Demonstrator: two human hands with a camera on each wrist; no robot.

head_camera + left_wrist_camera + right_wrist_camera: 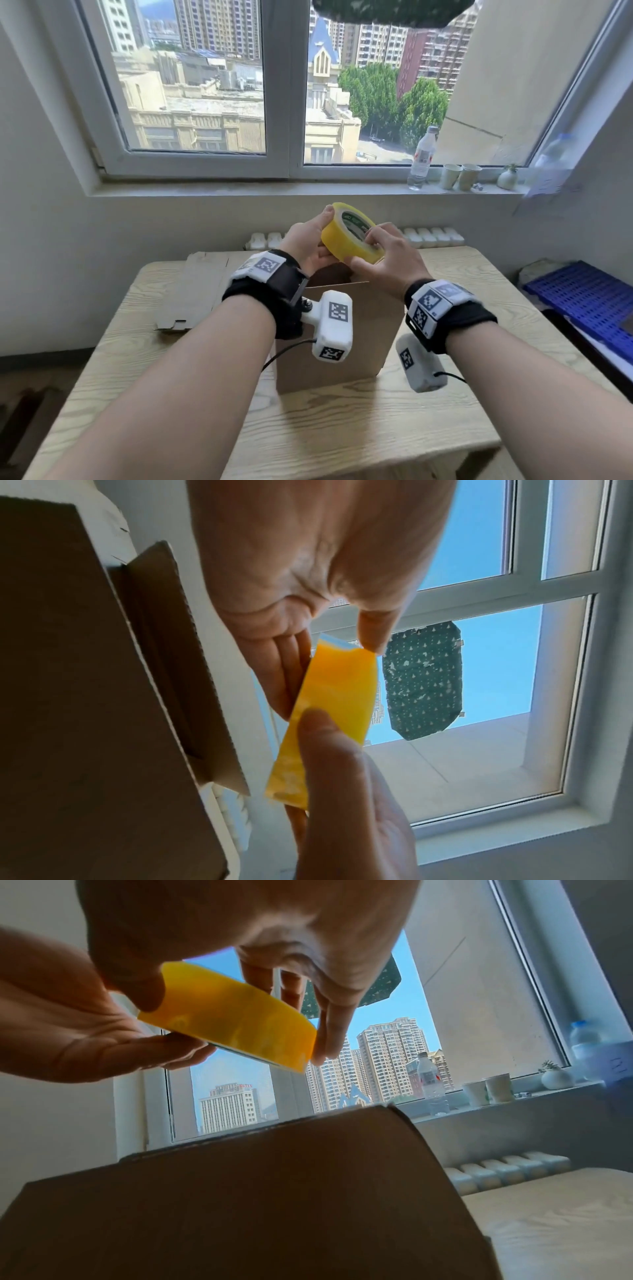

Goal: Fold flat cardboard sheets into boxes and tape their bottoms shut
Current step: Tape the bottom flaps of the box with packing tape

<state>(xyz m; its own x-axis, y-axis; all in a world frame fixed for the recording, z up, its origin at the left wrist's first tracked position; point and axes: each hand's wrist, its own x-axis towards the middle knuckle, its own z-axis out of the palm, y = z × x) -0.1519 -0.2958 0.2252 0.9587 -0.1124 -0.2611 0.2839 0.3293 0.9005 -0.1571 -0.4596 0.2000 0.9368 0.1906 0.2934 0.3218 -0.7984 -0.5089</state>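
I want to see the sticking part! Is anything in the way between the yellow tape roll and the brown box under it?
Nothing visible: the yellow tape roll hangs in open air above the upright brown cardboard box.

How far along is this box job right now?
Done: one box stands folded up on the table. In hand: the left hand and right hand hold the tape roll above it; no tape shows on the box. Left: taping, plus a flat sheet waiting.

We see a light wooden table point(171, 394) at lower centre, bearing an upright cardboard box point(370, 339) and, upper left, a flat cardboard sheet point(195, 291).
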